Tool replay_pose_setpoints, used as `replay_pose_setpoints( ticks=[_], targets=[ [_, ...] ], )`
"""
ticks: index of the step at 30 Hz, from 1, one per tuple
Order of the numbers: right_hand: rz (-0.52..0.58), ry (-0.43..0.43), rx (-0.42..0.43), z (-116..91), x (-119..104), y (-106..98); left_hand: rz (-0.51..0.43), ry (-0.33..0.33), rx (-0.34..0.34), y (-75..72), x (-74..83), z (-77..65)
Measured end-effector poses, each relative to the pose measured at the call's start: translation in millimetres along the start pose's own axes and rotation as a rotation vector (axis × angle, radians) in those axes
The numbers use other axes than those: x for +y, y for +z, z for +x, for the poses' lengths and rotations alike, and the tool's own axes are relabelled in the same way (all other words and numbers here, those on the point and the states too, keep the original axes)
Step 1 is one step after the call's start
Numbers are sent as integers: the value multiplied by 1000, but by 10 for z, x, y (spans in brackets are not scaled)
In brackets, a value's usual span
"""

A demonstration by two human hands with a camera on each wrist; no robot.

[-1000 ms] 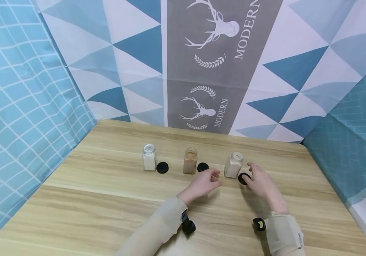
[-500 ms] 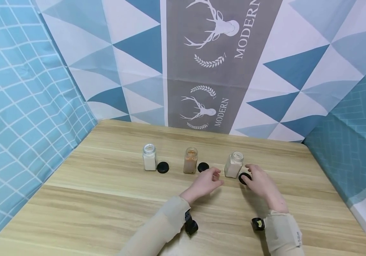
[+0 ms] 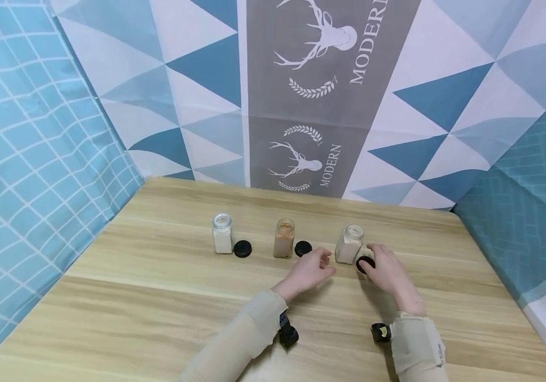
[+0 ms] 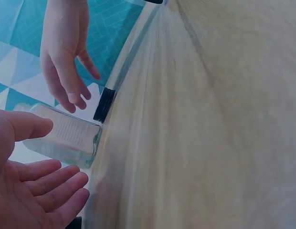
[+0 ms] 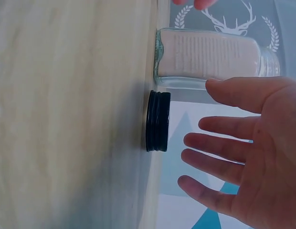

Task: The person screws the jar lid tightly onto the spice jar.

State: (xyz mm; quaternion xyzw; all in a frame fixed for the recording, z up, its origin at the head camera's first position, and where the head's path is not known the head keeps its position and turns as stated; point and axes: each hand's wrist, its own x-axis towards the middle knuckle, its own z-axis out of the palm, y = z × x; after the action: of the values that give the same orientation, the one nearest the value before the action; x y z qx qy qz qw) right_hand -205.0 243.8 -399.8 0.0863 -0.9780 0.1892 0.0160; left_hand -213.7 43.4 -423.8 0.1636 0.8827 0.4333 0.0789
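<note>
An uncapped glass jar (image 3: pixel 348 246) of pale powder stands at the right of a row on the table. Its black lid (image 3: pixel 364 265) lies just in front of it to the right. My right hand (image 3: pixel 389 270) hovers over that lid, fingers spread and apart from it in the right wrist view. On the jar's other side my left hand (image 3: pixel 305 273) is held with relaxed fingers, nothing in it. In the left wrist view the jar (image 4: pixel 67 133) appears between both hands. Another black lid (image 3: pixel 303 248) lies behind the left hand, beside a jar of orange-brown powder (image 3: pixel 284 240).
Farther left stands an open jar of white powder (image 3: pixel 222 236) with a black lid (image 3: pixel 242 249) beside it. The wooden table (image 3: pixel 158 307) ends at a patterned cloth backdrop (image 3: pixel 216 132). Each wrist wears a small black camera.
My left hand has drifted slightly right, toward the pale-powder jar. The right hand hovers in nearly the same place. Jars and lids stay where they were.
</note>
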Motion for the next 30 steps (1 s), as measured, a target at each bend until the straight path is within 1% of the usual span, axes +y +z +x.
replay_pose_setpoints(
  ticks=[4, 10, 15, 18, 22, 26, 30],
  targets=[
    [-1, 0, 5, -22, 15, 5, 1, 8, -15, 6, 32, 18],
    [4, -2, -10, -59, 5, 15, -8, 20, -38, 37, 75, 36],
    [20, -9, 9, -50, -14, 5, -32, 19, -25, 46, 87, 61],
    [24, -14, 5, -37, -18, 12, -38, 10, -22, 49, 79, 76],
    [26, -10, -10, -21, -18, 19, -11, 11, -8, 61, 63, 99],
    [23, -14, -2, 19, -6, 31, 8, 16, 14, 66, 46, 133],
    [14, -25, 6, 53, -1, 43, 9, 13, 16, 52, 29, 161]
  ],
)
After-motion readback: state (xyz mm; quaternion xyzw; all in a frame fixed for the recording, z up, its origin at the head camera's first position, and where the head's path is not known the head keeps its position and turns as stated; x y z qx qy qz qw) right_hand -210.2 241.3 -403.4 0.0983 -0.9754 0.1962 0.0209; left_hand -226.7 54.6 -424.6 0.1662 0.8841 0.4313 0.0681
